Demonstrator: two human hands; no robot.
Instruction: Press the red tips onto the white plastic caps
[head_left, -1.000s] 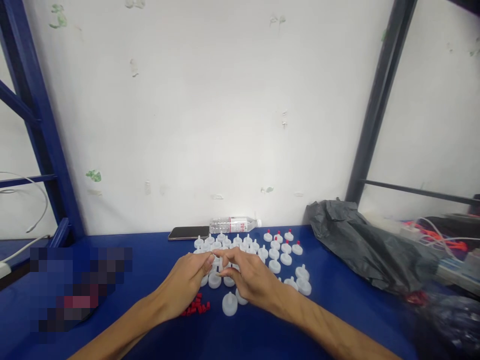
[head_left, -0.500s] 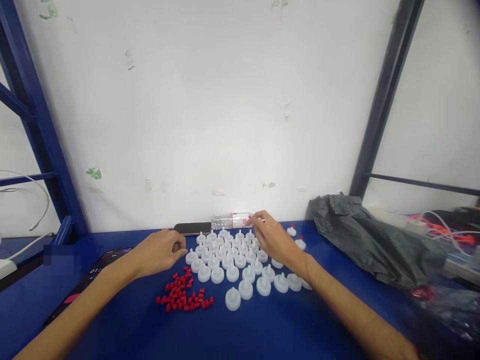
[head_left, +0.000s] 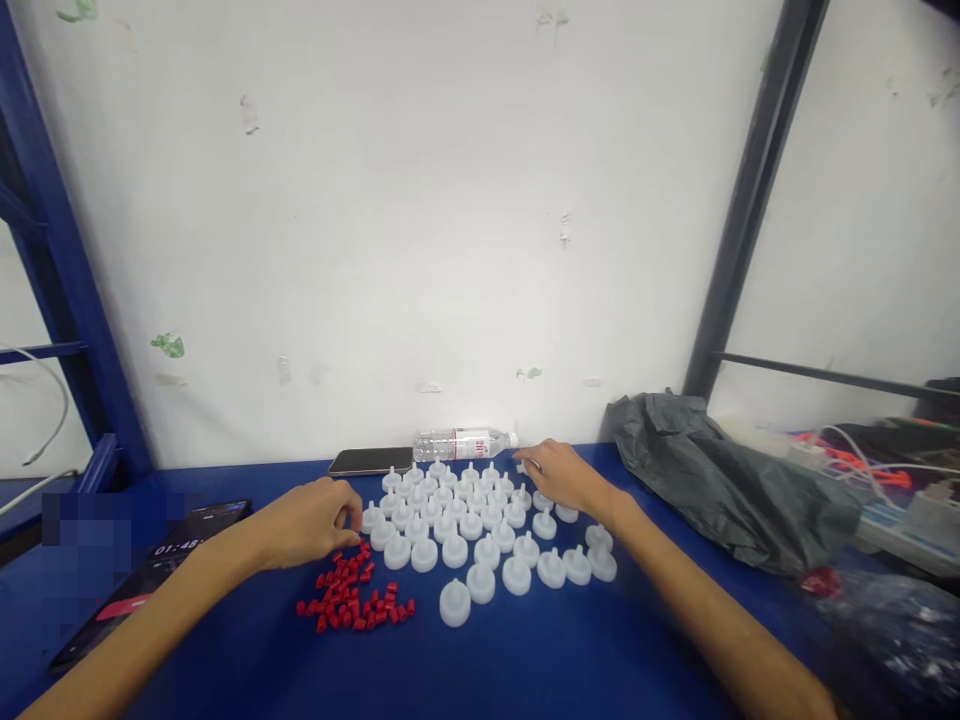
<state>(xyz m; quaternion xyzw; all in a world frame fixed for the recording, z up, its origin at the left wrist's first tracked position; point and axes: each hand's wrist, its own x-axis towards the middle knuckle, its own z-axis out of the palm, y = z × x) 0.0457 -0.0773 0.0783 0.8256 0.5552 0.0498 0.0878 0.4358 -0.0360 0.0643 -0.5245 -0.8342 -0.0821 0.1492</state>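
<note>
Fingers of the left hand (head_left: 319, 522), in the head view, curl down toward the thumb with the tips close together at the upper edge of a scatter of small red caps (head_left: 349, 600); whether they pinch one cannot be told. Taking the cluster of white spouted pieces (head_left: 454, 548) as the clock's centre, with twelve toward the wall (head_left: 420, 200), that hand sits at nine o'clock and the red caps lie loose at eight. At two o'clock the right hand (head_left: 562, 475) reaches over the outer pieces, its index finger stretched toward ten and a white piece showing just beneath the tips; whether the fingers are clamped on it cannot be told. Most white pieces stand close together with spouts up, a looser row curving from six round to between three and four, its nearest piece at six. A clear bottle (head_left: 465, 443) lies on its side at twelve, cap end toward the right hand, and a dark phone (head_left: 371, 461) lies flat at ten, just beside the bottle's base. Toward nine, farther out, a second phone with a lit timer (head_left: 135, 602) lies partly behind the left forearm (head_left: 187, 590). A crumpled grey bag (head_left: 720, 480) spreads at three, and a blurred clear plastic bag (head_left: 892, 630) lies between three and four, farther out. All rest on a blue tabletop (head_left: 525, 665).
</note>
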